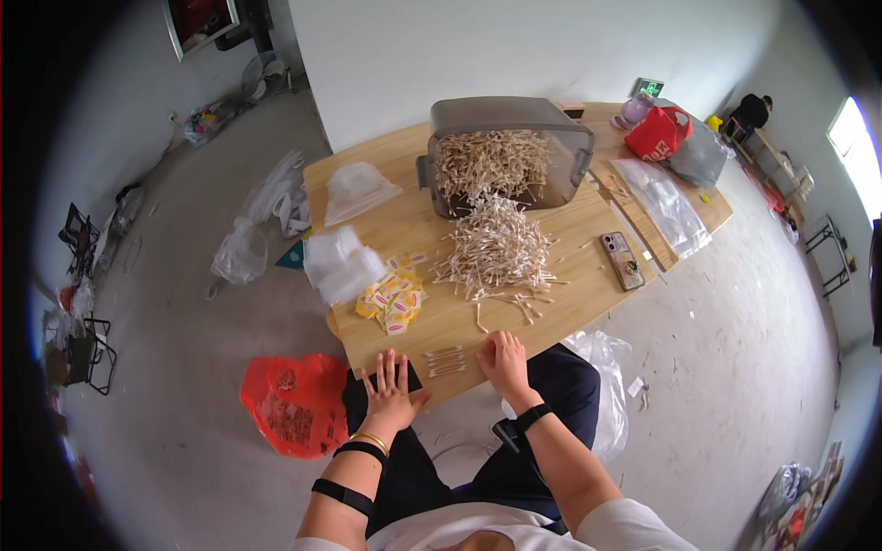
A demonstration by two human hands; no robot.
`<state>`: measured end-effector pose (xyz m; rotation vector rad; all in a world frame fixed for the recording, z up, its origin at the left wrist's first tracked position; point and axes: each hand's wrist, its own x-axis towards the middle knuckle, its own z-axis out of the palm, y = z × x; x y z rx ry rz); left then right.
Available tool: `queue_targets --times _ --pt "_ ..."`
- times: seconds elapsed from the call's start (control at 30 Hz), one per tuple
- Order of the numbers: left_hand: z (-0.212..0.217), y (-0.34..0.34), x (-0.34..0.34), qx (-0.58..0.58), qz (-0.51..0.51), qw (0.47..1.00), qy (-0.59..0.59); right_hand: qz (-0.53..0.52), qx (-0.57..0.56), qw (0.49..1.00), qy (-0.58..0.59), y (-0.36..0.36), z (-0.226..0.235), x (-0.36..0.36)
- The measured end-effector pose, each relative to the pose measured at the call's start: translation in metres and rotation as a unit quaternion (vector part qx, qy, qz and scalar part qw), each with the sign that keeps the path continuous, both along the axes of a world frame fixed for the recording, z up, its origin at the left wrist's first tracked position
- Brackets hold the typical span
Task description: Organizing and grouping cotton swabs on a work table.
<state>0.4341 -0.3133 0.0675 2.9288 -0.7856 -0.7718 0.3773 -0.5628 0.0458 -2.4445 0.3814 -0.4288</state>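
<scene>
A short row of several cotton swabs (446,361) lies side by side at the table's near edge, between my two hands. My left hand (391,397) is spread flat at the edge, fingers stretched over a dark flat piece (411,375), and holds nothing. Right of the row, my right hand (505,365) rests on the tabletop with its fingers curled in; whatever may be inside them is hidden. Beyond it, a big loose heap of cotton swabs (496,248) spills from a grey translucent bin (571,174) tipped on its side, which holds many more.
Yellow-and-white printed slips (395,298) are piled beside clear plastic bags (342,264) at the left. A phone (623,260) lies at the right, near a flat plastic bag (666,207) and a red bag (658,134). A red plastic bag (294,404) sits low beside my left leg.
</scene>
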Motion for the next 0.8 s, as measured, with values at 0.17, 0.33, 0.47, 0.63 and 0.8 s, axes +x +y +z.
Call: queue_targets --times 0.17,0.33,0.47,0.63,0.8 --pt "-0.001 -0.001 0.002 -0.005 -0.004 1.0 0.007 -0.05 0.0 0.998 -0.042 -0.004 0.005 0.021" --pt "0.005 -0.003 0.0 0.015 -0.001 1.0 0.009 -0.03 -0.005 1.0 0.006 -0.007 0.003 0.025" --pt "0.004 0.0 0.001 0.011 0.0 1.0 0.012 -0.068 0.042 0.996 -0.026 -0.036 0.009 0.006" --pt "0.002 0.001 0.002 0.014 -0.001 1.0 0.012 -0.212 0.008 0.976 -0.059 -0.121 0.022 -0.02" --pt "0.003 0.0 0.003 0.014 -0.001 1.0 0.014 -0.277 0.04 0.96 -0.008 -0.157 0.011 -0.016"
